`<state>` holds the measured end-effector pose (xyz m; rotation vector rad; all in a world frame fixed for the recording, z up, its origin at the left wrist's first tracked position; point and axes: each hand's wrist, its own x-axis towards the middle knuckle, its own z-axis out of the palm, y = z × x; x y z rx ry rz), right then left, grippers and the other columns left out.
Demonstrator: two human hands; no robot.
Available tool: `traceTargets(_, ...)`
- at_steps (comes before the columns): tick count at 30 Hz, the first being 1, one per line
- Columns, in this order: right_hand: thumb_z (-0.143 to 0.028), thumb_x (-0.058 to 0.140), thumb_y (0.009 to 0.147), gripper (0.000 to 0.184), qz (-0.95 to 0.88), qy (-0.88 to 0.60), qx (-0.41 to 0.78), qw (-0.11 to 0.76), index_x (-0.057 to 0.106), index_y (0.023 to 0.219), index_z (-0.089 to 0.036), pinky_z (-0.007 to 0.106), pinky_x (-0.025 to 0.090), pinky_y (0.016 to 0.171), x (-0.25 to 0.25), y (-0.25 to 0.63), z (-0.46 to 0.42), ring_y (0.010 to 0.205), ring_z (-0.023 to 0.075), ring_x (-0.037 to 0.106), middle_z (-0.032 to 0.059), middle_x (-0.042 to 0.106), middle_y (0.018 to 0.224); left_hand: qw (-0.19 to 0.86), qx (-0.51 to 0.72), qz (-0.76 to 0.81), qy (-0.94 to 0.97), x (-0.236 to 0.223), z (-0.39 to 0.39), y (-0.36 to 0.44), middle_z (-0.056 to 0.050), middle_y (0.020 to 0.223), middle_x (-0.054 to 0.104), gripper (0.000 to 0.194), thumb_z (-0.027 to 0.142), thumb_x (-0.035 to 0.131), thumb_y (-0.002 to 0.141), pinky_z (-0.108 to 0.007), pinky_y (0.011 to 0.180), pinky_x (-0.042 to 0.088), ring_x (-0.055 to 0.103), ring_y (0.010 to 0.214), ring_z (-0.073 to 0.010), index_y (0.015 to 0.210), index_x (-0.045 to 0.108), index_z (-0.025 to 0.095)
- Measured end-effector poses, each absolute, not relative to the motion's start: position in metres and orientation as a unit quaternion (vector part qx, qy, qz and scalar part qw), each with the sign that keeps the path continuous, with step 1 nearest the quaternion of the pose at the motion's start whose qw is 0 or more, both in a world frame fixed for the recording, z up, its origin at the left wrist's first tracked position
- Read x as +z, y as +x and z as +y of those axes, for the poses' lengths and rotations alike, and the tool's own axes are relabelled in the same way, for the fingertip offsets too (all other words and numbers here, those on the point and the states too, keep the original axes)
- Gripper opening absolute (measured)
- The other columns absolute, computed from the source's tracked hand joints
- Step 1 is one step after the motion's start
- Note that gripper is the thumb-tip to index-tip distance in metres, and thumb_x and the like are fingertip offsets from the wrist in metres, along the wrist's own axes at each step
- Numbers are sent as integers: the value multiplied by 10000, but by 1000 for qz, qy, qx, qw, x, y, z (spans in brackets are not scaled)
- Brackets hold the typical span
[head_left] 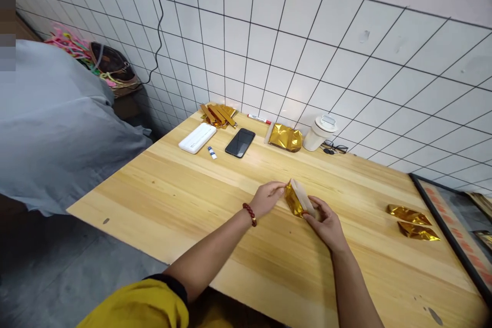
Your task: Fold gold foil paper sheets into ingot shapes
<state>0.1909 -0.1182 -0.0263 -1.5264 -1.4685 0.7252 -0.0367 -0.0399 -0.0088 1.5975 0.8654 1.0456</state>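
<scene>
a gold foil pouch (295, 201) sits mid-table, toward the near side, held up off the wood between both hands with a pale flat card (301, 196) at its mouth. the left hand (266, 199) pinches the pouch's left edge with fingertips closed on the foil; the right hand (326, 221) grips it from the right and below, fingers wrapped around pouch and card. to do this cleanly i'd judge it best to keep the foil mouth spread and the card square to it, so the thin foil doesn't crease or tear. right of the hands lie two flat foil pouches (413, 221); at the far edge are another pouch (285, 137), a phone (240, 142), a power bank (197, 137), a cup (319, 132) and a marker (259, 119). no brand or writing is legible on any of them.
</scene>
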Motion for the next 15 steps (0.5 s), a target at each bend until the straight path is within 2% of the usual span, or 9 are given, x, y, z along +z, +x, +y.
traceTargets(3,-389,792,723,532,-570,-600,330,454,630,1209,-247,466,559,911,-27,192,-120,970,260,695,88,736,1054,603,462,341,554,-17,-40,-34,-128,1138,716,326,382,673,835,-390,986,503,671,1035,-209,1065,697,152)
traceTargets(6,-373,794,732,520,-569,-580,347,468,628,1213,-267,458,555,940,-26,191,-121,1010,266,694,85,733,1078,691,454,312,468,-18,-42,-35,-133,1174,691,586,429,831,675,-381,892,537,688,882,-169,1158,645,155)
traceTargets(8,-376,794,733,504,-570,-573,359,467,635,1201,-275,450,561,940,-26,189,-122,1028,270,695,86,732,1103,728,440,299,434,-17,-41,-37,-131,1151,694,672,469,874,596,-357,839,542,680,829,-149,1145,651,153)
traceTargets(12,-391,789,732,486,-584,-562,375,449,650,1181,-268,449,561,957,-22,182,-123,1063,280,693,96,721,1160,764,407,287,410,-11,-40,-38,-114,1094,719,646,517,872,563,-343,852,526,673,924,-177,1069,706,150)
traceTargets(15,-368,782,742,521,-593,-550,376,451,630,1231,-273,450,536,1001,-20,178,-124,1121,276,670,96,687,1242,769,394,282,417,-10,-40,-38,-91,1028,737,603,494,882,555,-358,892,511,672,910,-176,1020,728,142)
